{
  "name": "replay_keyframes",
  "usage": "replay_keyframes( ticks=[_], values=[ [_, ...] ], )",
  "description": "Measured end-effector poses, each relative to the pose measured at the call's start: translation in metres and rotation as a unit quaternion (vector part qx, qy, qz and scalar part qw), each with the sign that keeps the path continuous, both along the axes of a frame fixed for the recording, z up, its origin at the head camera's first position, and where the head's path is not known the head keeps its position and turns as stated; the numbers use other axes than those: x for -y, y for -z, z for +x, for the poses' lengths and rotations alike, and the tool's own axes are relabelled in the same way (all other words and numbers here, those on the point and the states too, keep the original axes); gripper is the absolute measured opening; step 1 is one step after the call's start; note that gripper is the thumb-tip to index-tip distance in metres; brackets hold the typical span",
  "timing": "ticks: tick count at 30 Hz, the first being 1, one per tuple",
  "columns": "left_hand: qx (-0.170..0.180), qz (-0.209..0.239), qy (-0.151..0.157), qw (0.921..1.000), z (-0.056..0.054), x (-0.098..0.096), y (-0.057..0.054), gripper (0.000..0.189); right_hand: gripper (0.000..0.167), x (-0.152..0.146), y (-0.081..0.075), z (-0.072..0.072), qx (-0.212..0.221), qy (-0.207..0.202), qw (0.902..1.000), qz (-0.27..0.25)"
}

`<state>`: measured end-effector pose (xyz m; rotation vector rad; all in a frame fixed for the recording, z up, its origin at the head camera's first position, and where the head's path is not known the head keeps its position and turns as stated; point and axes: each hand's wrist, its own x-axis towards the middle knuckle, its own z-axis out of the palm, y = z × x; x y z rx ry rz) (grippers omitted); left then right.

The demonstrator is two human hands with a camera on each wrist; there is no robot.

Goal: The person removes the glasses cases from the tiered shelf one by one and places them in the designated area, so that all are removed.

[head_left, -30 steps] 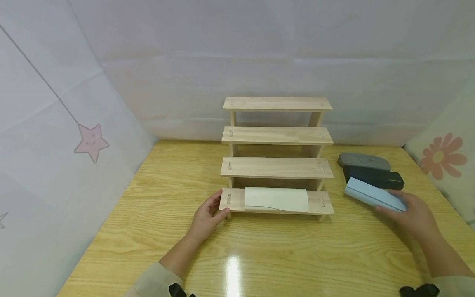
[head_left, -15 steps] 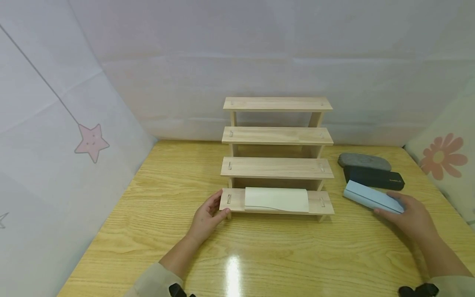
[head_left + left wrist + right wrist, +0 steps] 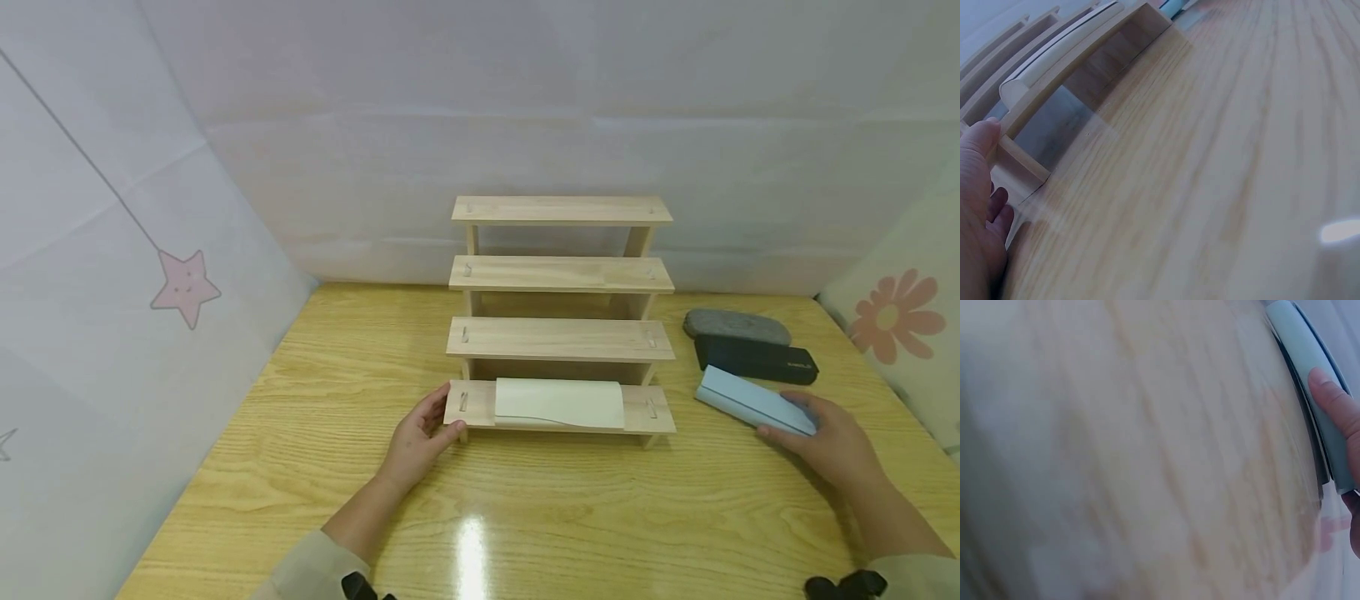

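A four-tier stepped wooden stand (image 3: 559, 339) sits near the back middle of the table. My left hand (image 3: 415, 446) grips the left end of its lowest shelf, thumb at the front edge, as the left wrist view also shows. On that shelf lies a cream glasses case (image 3: 558, 402) with a wavy flap. To the right, my right hand (image 3: 834, 437) holds a light blue glasses case (image 3: 750, 397) by its right end. In the right wrist view the thumb (image 3: 1332, 400) lies along the case's side.
Just behind the blue case lie a black glasses case (image 3: 753, 358) with small lettering and a grey glasses case (image 3: 735, 326). White cloth with a pink star (image 3: 185, 287) and a flower (image 3: 888, 317) surrounds the wooden table (image 3: 585, 517).
My right hand has brought the blue glasses case slightly down and nearer, then has stayed almost still. The left hand and the stand have not moved.
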<state>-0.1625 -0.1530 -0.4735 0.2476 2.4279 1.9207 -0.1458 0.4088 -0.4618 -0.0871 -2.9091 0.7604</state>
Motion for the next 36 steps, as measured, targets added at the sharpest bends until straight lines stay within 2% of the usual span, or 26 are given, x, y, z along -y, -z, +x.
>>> replay_keyframes(
  ticks=[10, 16, 20, 26, 30, 36],
  values=[
    [-0.002, -0.006, 0.002, 1.0, 0.0, 0.001, 0.0, 0.068, 0.082, -0.001, 0.002, -0.001, 0.004, 0.0, 0.9999, 0.01],
    [0.0, -0.005, 0.001, 1.0, 0.0, 0.0, -0.001, 0.067, 0.083, -0.004, 0.002, -0.001, -0.026, 0.006, 0.9996, 0.004],
    [-0.002, -0.005, 0.001, 1.0, 0.001, 0.0, -0.001, 0.067, 0.089, -0.009, 0.004, 0.0, -0.019, 0.049, 0.9986, -0.001],
    [0.001, -0.008, 0.002, 1.0, 0.001, 0.0, -0.002, 0.067, 0.102, -0.012, 0.003, 0.002, 0.022, 0.109, 0.9934, -0.028],
    [-0.003, -0.009, 0.003, 0.9999, 0.0, 0.0, -0.001, 0.067, 0.105, -0.009, -0.003, 0.002, 0.054, 0.152, 0.9858, -0.046],
    [0.001, -0.005, 0.001, 1.0, 0.0, 0.0, 0.001, 0.067, 0.109, -0.003, -0.01, 0.002, 0.104, 0.206, 0.9693, -0.085]
  ],
)
